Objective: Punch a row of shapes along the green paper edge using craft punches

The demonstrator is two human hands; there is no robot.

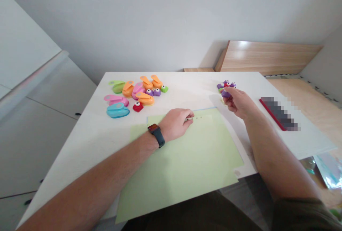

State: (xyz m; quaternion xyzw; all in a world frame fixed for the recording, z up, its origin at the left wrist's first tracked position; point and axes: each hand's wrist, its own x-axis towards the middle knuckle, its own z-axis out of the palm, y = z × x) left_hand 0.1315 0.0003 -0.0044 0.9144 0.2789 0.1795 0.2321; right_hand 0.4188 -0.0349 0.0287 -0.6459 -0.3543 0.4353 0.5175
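My right hand (237, 101) pinches a small purple craft punch (226, 93) with a white button, beside a cluster of other small punches (226, 82) at the back right. My left hand (176, 122), with a dark watch (156, 134) on its wrist, rests on light green paper (187, 167) near its far edge. Its fingers are curled toward the thumb around something small and thin that I cannot make out. A few small dark marks (199, 117) lie on the paper just right of those fingertips.
Larger lever punches in orange (145, 99), pink (117, 100), green (119, 87) and blue (118, 110) stand at the back left of the white table (88, 135), with a small red punch (138, 106) among them. A red-edged dark object (279, 113), blurred out, lies at the right.
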